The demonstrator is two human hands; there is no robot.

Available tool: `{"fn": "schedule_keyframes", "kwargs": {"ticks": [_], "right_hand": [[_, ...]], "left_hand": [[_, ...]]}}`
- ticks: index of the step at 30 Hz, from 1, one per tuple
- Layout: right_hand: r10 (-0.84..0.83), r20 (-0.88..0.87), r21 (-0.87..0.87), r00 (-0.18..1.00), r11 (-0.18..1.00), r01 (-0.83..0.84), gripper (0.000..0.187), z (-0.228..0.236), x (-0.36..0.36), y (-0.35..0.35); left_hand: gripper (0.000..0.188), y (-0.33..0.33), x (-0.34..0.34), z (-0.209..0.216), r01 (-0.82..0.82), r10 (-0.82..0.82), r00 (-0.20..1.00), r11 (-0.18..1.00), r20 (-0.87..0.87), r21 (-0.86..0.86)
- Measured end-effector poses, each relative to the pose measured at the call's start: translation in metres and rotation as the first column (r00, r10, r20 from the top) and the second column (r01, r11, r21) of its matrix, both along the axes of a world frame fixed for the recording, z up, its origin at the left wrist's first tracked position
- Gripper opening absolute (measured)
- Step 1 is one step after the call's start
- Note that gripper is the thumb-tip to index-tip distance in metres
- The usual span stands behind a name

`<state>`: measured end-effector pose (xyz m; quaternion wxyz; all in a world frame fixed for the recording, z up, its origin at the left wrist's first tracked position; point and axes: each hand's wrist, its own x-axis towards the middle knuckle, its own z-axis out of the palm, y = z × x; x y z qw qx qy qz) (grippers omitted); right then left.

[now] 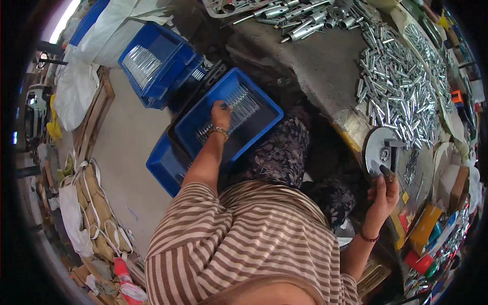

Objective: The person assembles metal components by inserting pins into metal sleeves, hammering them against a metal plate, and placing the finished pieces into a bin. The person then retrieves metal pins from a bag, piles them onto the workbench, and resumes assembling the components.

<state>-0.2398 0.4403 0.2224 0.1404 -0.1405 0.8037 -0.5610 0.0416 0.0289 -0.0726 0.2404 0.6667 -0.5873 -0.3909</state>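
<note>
Striped shirt (254, 229) nearest, right fingers (393, 188) pinch a dark cylinder (387, 172); left fingers (218, 108), grip unclear, cover metal rods (246, 103).

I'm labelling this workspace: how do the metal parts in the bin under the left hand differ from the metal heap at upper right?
Arrangement: the bin parts lie side by side in a row, while the heap points every which way.
Place: the bin parts sit in a blue bin; the heap lies on the bench.
Amount: the heap holds far more than the bin parts.
Both look shiny and silvery.
</note>
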Motion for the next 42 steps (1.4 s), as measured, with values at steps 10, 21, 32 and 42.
{"fn": "schedule_keyframes", "kwargs": {"ticks": [10,21,32,42], "right_hand": [[0.096,0.117,-0.128,0.988,0.988,-0.081,0.015,0.008,0.002,-0.006],[0.192,0.133,-0.183,0.972,0.969,-0.166,0.013,0.021,0.004,0.011],[-0.074,-0.657,0.368,0.75,0.837,0.406,0.017,0.042,-0.092,0.084],[0.133,-0.539,0.675,0.832,0.659,0.331,0.02,0.02,-0.15,0.123]], "left_hand": [[0.016,0.014,-0.066,0.145,0.062,-0.208,0.938,0.887,-0.276,-0.458],[0.03,0.109,-0.248,0.316,0.796,-0.793,0.503,0.27,0.344,-0.541],[0.021,0.101,-0.264,0.305,0.827,-0.781,0.499,0.299,0.376,-0.476],[0.021,0.122,-0.23,0.329,0.854,-0.893,0.426,0.449,-0.142,-0.264]]}}
